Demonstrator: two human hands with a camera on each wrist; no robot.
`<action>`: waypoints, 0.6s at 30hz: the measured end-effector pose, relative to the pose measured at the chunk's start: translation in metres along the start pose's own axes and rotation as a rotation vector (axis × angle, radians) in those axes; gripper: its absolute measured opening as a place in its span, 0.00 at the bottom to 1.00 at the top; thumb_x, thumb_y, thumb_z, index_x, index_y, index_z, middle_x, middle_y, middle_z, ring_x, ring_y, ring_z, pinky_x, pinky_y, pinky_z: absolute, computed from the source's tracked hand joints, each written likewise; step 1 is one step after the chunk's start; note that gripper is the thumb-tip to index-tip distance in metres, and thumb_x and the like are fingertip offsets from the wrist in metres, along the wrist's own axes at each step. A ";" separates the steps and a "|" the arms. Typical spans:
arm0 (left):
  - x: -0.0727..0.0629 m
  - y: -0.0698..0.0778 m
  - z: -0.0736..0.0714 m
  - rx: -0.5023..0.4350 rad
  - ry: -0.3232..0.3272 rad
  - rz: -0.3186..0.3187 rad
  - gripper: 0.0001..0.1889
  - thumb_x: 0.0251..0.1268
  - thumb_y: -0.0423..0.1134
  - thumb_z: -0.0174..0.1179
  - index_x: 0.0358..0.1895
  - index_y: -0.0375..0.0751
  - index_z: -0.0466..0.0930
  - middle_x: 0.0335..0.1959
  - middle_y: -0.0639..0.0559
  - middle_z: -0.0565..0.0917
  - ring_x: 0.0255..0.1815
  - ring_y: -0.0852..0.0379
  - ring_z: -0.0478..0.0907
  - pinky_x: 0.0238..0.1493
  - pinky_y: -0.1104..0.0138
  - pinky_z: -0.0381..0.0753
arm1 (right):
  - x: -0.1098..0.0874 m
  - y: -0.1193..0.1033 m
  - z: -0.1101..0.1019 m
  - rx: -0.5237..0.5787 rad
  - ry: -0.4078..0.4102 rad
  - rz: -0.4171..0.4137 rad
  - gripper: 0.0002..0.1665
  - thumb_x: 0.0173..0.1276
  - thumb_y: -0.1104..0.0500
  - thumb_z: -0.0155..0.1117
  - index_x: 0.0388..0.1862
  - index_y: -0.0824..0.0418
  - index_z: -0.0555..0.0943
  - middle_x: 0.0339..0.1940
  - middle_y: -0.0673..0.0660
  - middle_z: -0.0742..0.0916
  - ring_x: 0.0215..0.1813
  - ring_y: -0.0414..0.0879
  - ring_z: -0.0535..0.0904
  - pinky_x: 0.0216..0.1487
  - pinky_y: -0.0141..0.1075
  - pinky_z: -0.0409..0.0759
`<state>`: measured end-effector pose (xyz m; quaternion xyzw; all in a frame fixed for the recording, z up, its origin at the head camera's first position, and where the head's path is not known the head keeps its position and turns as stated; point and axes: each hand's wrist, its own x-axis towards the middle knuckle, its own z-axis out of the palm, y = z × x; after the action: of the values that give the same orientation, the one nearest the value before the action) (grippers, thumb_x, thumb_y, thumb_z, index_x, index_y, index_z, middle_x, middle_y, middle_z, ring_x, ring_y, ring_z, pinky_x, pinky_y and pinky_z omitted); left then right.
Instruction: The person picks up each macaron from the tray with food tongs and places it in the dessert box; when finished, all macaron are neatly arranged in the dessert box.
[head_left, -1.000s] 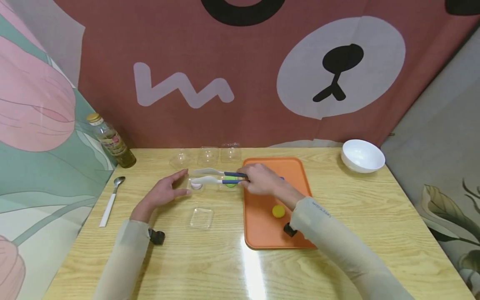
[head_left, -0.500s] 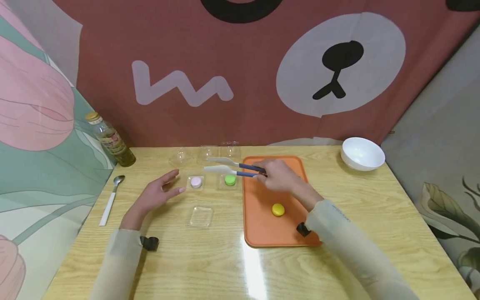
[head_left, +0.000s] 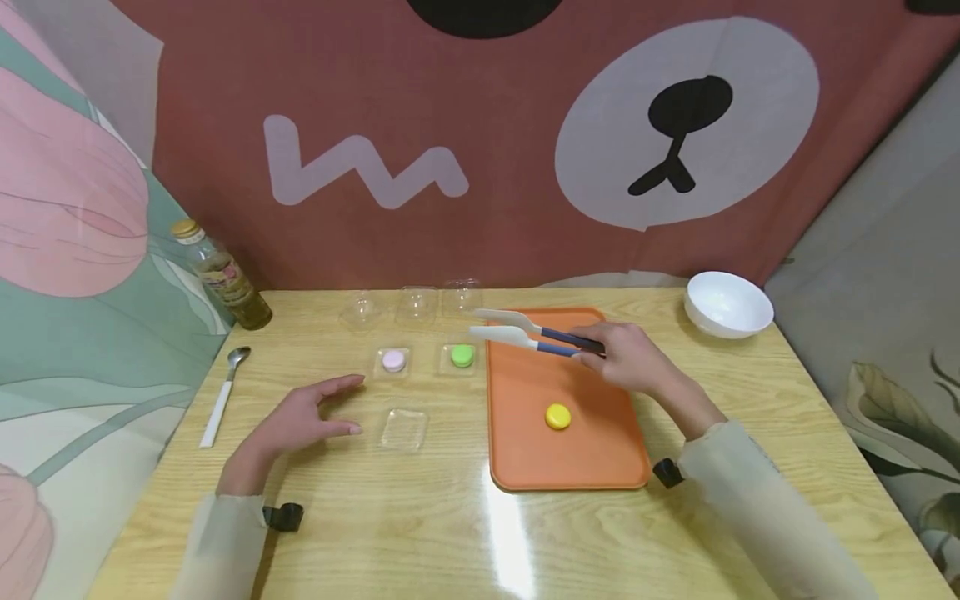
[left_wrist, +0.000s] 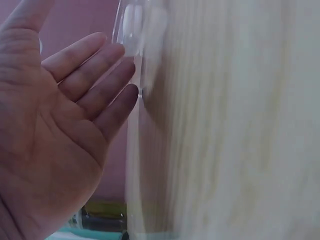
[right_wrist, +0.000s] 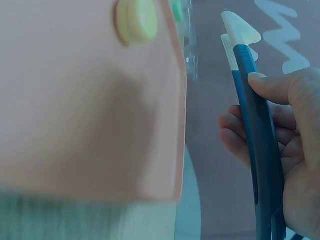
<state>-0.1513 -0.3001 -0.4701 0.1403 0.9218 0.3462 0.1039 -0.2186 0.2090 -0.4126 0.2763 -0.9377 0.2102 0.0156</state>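
Observation:
In my right hand [head_left: 628,357] I grip blue-handled tongs [head_left: 557,342] with pale tips. They hang over the far part of an orange tray [head_left: 525,457], nothing between their tips. A yellow macaron [head_left: 558,417] lies on that tray. My left hand [head_left: 296,421] hovers over the table at the left, fingers extended and holding nothing; the left wrist view shows its bare palm [left_wrist: 55,135]. Ahead of it, a pink macaron [head_left: 393,360] and a green macaron [head_left: 462,356] each sit on a clear plastic base [head_left: 444,367]. Nearer me lies a third clear base [head_left: 403,430] with nothing on it.
Three clear plastic lids [head_left: 417,305] stand along the table's back edge. At the left are an oil bottle [head_left: 232,283] and a white-handled spoon [head_left: 222,400]. A white bowl [head_left: 727,305] stands at the back right.
The tongs in my right hand have moved right, from over the plastic bases to over the tray, uncovering the pink and green macarons. My left hand has drawn back toward me and left.

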 end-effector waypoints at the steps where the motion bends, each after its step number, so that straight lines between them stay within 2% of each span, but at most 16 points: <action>1: 0.000 0.002 0.002 0.017 -0.013 0.009 0.44 0.54 0.56 0.75 0.74 0.47 0.70 0.73 0.45 0.75 0.76 0.38 0.66 0.74 0.40 0.65 | -0.005 0.004 -0.001 -0.008 0.008 0.002 0.21 0.69 0.55 0.70 0.60 0.59 0.84 0.36 0.52 0.89 0.30 0.41 0.75 0.32 0.35 0.73; 5: 0.003 0.013 0.009 0.054 -0.055 0.026 0.47 0.51 0.57 0.77 0.76 0.48 0.68 0.74 0.44 0.72 0.76 0.37 0.65 0.74 0.41 0.66 | -0.021 0.018 -0.007 -0.023 0.026 0.035 0.21 0.68 0.56 0.70 0.59 0.60 0.85 0.32 0.52 0.88 0.27 0.41 0.73 0.30 0.34 0.72; 11: 0.006 0.030 0.018 0.033 -0.137 0.051 0.48 0.52 0.54 0.77 0.77 0.50 0.65 0.76 0.46 0.70 0.78 0.40 0.64 0.76 0.43 0.65 | -0.040 0.029 -0.013 -0.038 0.038 0.060 0.22 0.68 0.58 0.70 0.60 0.62 0.84 0.37 0.55 0.89 0.27 0.41 0.73 0.27 0.32 0.70; 18: 0.010 0.041 0.026 0.048 -0.162 0.112 0.48 0.52 0.51 0.78 0.78 0.51 0.64 0.76 0.48 0.70 0.78 0.42 0.63 0.77 0.45 0.65 | -0.055 0.032 -0.018 -0.020 0.068 0.090 0.20 0.68 0.57 0.71 0.58 0.60 0.85 0.37 0.54 0.90 0.28 0.40 0.72 0.27 0.32 0.69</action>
<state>-0.1458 -0.2516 -0.4632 0.2217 0.9090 0.3170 0.1552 -0.1904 0.2685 -0.4159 0.2266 -0.9501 0.2107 0.0406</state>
